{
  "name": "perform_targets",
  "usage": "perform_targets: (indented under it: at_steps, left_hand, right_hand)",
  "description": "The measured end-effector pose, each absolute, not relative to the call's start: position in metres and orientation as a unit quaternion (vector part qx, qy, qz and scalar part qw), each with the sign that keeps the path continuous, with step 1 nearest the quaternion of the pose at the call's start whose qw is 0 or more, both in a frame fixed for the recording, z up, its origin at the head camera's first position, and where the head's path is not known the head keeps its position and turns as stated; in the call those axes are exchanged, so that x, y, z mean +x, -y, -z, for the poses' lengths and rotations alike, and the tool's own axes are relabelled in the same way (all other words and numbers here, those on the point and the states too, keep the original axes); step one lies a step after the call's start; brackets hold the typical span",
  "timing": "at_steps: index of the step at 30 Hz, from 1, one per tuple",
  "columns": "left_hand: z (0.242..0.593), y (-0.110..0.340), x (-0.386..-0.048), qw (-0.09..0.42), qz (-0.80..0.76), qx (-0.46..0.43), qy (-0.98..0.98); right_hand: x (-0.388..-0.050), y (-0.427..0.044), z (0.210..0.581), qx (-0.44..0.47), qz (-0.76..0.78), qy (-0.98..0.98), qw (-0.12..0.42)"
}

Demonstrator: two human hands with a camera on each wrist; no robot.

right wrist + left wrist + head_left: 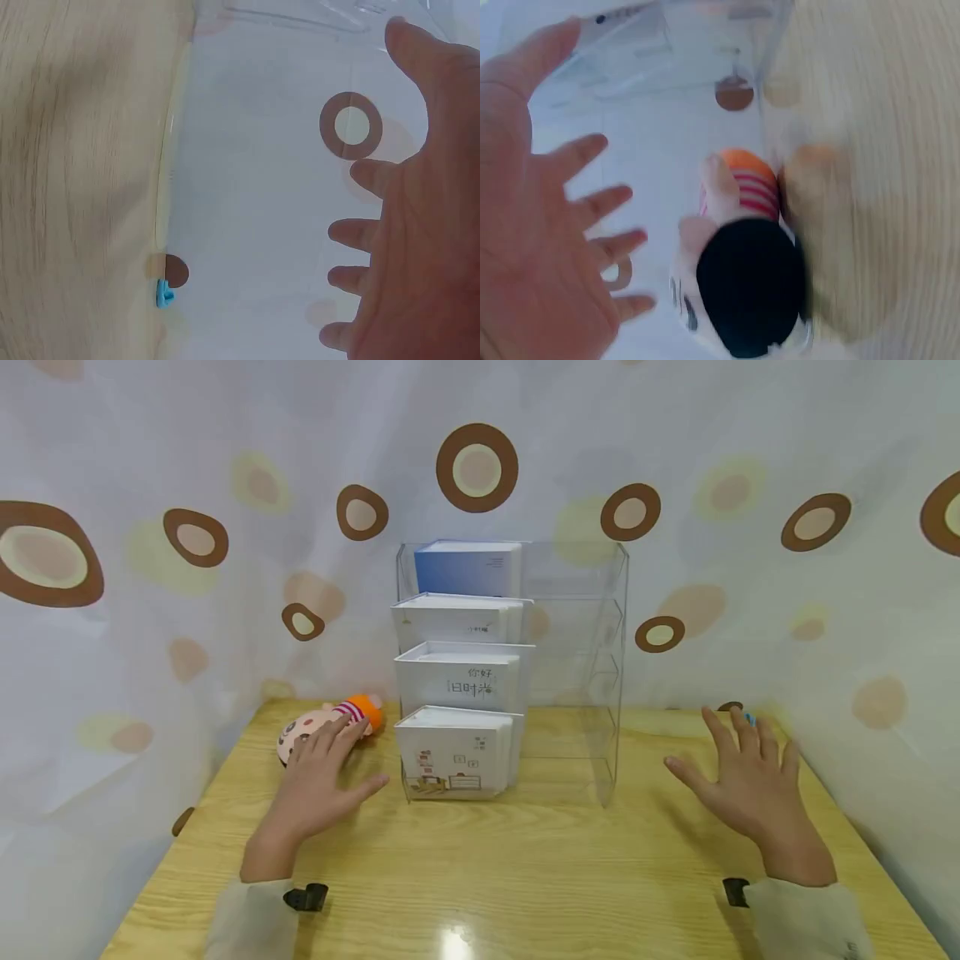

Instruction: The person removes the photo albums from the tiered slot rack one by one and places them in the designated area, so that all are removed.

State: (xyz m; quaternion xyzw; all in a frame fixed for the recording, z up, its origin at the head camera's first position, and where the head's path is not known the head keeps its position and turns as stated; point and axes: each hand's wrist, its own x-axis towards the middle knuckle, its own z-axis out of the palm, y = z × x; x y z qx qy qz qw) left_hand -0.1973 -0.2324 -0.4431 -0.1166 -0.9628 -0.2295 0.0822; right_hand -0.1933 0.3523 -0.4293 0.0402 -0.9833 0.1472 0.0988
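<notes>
plainly, "你好" on one white cover (456,683)

Along the clear rack's (573,752) left edge, I am reading 你好 above a line ending in 时光 on the third front (431,683) from the top, and 小时 on the second front (427,625). Print on the blue top front (452,573) and bottom front (442,743) is proving too small.

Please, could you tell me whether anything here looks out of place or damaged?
The plush doll lies left of the clear rack, and a small blue object sits alone at the back edge of the table; both may be stray. Printed items occupy only the rack's left side, which looks lopsided. I see no spill or damage.
</notes>
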Motion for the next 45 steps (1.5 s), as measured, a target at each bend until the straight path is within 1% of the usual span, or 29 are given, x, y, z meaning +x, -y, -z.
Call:
perform_targets:
  at_steps: [4,7,11,15,17,19,24,26,34,39,45]
  left_hand:
    - [0.449,0.223,-0.205,0.086,0.327,-0.155,0.928]
    - [0.456,0.216,-0.209,0.061,0.404,-0.158,0.899]
    - [0.463,0.206,-0.211,0.016,0.48,-0.138,0.866]
    - [0.465,0.198,-0.216,-0.016,0.501,-0.132,0.855]
    - [0.466,0.197,-0.219,-0.021,0.498,-0.135,0.856]
    - [0.468,0.196,-0.22,-0.021,0.496,-0.146,0.855]
    - [0.47,0.197,-0.221,-0.035,0.526,-0.159,0.835]
    - [0.471,0.198,-0.22,-0.037,0.529,-0.155,0.834]
    - [0.475,0.198,-0.225,-0.038,0.512,-0.163,0.843]
    - [0.476,0.198,-0.224,-0.039,0.522,-0.151,0.839]
    - [0.477,0.2,-0.224,-0.049,0.533,-0.139,0.833]
  right_hand:
    - [-0.191,-0.343,0.422,0.066,-0.19,0.972,0.122]
    - [-0.187,-0.326,0.412,0.091,-0.238,0.954,0.155]
    - [-0.183,-0.292,0.396,0.131,-0.298,0.924,0.202]
    - [-0.185,-0.254,0.385,0.18,-0.338,0.889,0.251]
    - [-0.188,-0.237,0.382,0.202,-0.353,0.877,0.256]
    - [-0.192,-0.221,0.38,0.214,-0.376,0.871,0.232]
    - [-0.202,-0.187,0.375,0.21,-0.44,0.864,0.128]
    - [-0.207,-0.177,0.376,0.207,-0.455,0.859,0.105]
    - [-0.218,-0.146,0.393,0.21,-0.507,0.831,0.088]
    - [-0.219,-0.139,0.4,0.19,-0.505,0.839,0.065]
    - [-0.219,-0.135,0.404,0.17,-0.506,0.844,0.053]
